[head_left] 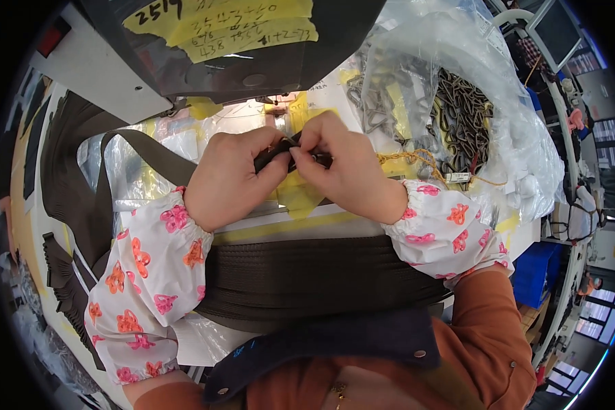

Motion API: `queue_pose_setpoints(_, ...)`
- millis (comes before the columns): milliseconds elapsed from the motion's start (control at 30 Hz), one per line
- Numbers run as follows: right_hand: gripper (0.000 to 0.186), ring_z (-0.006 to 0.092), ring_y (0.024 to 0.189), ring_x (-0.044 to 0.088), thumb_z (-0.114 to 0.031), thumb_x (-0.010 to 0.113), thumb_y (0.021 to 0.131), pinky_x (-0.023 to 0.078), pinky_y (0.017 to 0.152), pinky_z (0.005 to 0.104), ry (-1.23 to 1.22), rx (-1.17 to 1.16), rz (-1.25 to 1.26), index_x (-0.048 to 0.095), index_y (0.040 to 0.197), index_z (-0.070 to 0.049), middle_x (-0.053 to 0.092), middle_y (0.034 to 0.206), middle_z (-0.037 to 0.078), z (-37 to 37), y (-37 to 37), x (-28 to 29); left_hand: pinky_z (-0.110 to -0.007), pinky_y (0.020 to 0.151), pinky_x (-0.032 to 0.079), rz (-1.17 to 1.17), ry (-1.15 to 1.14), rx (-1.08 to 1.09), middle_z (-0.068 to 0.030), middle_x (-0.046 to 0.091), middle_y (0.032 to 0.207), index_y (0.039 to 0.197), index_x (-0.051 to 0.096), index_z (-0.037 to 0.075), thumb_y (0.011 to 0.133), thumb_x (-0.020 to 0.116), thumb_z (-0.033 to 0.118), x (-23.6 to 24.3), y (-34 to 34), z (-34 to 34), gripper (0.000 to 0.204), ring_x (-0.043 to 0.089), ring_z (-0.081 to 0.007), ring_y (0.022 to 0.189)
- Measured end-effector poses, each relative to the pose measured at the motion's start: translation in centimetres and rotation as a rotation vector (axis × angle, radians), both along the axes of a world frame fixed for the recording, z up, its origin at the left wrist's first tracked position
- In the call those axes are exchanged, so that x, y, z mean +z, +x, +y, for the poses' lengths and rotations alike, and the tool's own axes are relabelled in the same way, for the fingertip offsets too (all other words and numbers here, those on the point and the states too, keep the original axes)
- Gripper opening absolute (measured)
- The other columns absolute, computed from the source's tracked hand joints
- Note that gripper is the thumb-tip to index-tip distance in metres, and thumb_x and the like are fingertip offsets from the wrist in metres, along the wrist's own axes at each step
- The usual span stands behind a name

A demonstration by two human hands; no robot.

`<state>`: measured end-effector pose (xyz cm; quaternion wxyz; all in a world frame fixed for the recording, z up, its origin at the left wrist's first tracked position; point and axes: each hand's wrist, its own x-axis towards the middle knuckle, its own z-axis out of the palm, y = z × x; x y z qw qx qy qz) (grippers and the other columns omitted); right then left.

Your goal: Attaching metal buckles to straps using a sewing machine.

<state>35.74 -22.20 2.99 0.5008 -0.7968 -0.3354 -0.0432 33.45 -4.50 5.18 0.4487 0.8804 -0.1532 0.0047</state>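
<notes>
Both hands meet at the middle, below the dark machine head. My left hand point(229, 174) is closed, thumb and fingers pinching a dark brown strap point(269, 156). My right hand point(348, 164) also pinches at this strap, its thumb and forefinger touching the left fingertips; a small light bit shows between them. A dark end shows under the right palm, but its kind is hidden. A yellow twisted cord point(413, 156) runs out from beside the right hand. From the left, a long loose length of brown strap point(150, 152) passes behind my left hand.
The machine head point(253, 78) with yellow tape overhangs the work. Neat layers of brown straps point(297, 277) lie nearest me, with more strapping point(65, 164) at left. A clear plastic bag point(526, 150) at right holds many metal buckles point(461, 113). A blue bin point(534, 273) stands beyond the table's right edge.
</notes>
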Motion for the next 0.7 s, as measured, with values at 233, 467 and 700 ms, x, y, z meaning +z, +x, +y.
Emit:
queue_pose_setpoints(233, 0.027, 0.0114, 0.056, 0.058, -0.024, 0.053, 0.091, 0.046, 0.049, 0.0257, 0.212, 0.138, 0.847, 0.047, 0.092, 0.003, 0.058, 0.068, 0.007, 0.2, 0.1, 1.1, -0.040, 0.050, 0.046, -0.352, 0.352, 0.041, -0.0127, 0.058, 0.061, 0.089, 0.057, 0.006, 0.078, 0.060, 0.015, -0.1, -0.6, -1.0, 0.015, 0.059, -0.0313, 0.056)
queue_pose_setpoints(467, 0.028, 0.0103, 0.050, 0.054, -0.023, 0.040, 0.095, 0.044, 0.048, 0.0227, 0.227, 0.071, 0.936, 0.049, 0.085, 0.002, 0.054, 0.062, 0.006, -0.3, 0.1, 1.9, -0.036, 0.050, 0.043, -0.235, 0.005, -0.098, -0.0114, 0.058, 0.059, 0.097, 0.057, 0.003, 0.083, 0.058, 0.016, 0.3, -0.3, 0.5, 0.019, 0.056, -0.0288, 0.052)
queue_pose_setpoints(700, 0.028, 0.0051, 0.042, 0.045, -0.024, 0.040, 0.095, 0.033, 0.039, 0.0203, 0.135, 0.061, 0.952, 0.054, 0.085, -0.002, 0.051, 0.061, 0.001, 0.3, -0.7, 2.2, -0.034, 0.052, 0.043, -0.047, -0.138, -0.032, -0.0137, 0.056, 0.064, 0.097, 0.058, 0.003, 0.086, 0.054, 0.013, -0.3, -0.2, 0.5, 0.015, 0.058, -0.0287, 0.058)
